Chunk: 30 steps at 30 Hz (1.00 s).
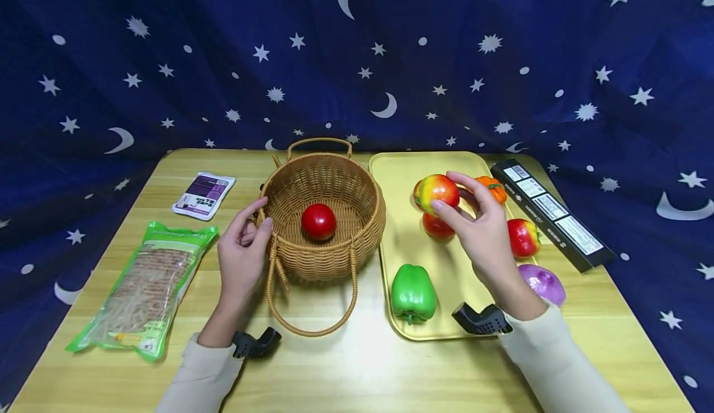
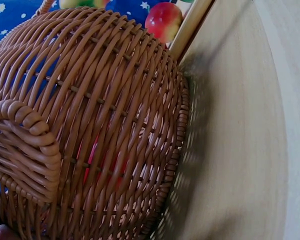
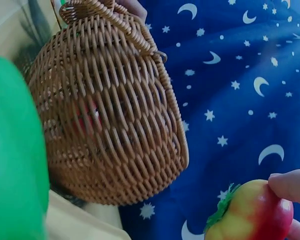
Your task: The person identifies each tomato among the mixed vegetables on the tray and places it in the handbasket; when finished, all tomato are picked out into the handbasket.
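Head view: from person's head, facing forward and down, widest and farthest back, taking in pale wood-grain counter [image 1: 312,382] and dark-blue star-and-moon curtain [image 1: 318,78] behind. Left wrist view: low, rolled sideways, very close to round tan wicker basket [image 1: 318,265], facing its woven wall. Right wrist view: also rolled, facing basket from other side, farther off, with glossy green bell pepper [image 3: 15,150] looming nearest. Basket shared by all three; pepper by head and right wrist.

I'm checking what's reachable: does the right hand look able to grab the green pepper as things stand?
Probably not right now: the right hand is pinching a red-and-yellow fruit. Otherwise the way looks free; nothing covers the green pepper on the tray.
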### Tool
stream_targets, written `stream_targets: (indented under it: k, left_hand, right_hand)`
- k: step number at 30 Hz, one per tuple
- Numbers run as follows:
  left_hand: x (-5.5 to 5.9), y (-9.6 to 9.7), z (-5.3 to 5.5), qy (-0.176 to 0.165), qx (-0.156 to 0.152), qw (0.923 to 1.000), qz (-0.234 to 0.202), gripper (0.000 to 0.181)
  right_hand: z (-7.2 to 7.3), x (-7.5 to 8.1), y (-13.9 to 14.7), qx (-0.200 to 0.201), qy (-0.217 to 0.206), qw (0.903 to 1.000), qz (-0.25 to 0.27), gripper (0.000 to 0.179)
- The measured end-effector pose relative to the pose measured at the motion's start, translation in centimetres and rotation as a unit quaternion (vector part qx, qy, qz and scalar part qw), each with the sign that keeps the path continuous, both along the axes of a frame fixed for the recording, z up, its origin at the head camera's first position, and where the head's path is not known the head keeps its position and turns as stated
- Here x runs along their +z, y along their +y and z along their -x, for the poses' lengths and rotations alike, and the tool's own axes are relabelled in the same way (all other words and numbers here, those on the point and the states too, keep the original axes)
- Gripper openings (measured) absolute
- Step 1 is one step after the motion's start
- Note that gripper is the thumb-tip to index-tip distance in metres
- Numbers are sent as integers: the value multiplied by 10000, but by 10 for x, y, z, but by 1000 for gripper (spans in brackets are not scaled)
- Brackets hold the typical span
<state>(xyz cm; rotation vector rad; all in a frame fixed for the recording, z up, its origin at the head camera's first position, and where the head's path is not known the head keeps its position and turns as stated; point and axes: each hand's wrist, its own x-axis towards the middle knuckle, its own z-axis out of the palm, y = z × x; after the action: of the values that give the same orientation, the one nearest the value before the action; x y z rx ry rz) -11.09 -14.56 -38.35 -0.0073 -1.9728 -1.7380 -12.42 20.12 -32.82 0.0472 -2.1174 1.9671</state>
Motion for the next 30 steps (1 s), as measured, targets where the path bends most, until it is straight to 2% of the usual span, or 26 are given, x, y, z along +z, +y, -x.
stream_targets:
  k: [3, 10, 21, 24, 30]
  left_hand:
    - [0, 0, 0, -5, -2, 10000, -12, 36]
    - [10, 4, -6, 15, -39, 10000, -64, 34]
    - [15, 6, -8, 11, -39, 10000, -10, 34]
    - [14, 5, -8, 16, -59, 10000, -61, 34]
    - [9, 4, -5, 12, -78, 9999, -134, 36]
  right_hand:
    - [2, 4, -4, 139, 12, 9999, 81, 51]
    - [10, 17, -13, 416, -46, 9991, 71, 52]
    - [21, 33, -30, 909, -156, 9957, 127, 53]
    - [25, 35, -37, 1006, -181, 9947, -58, 51]
    - [36, 38, -52, 1220, 126, 9919, -339, 51]
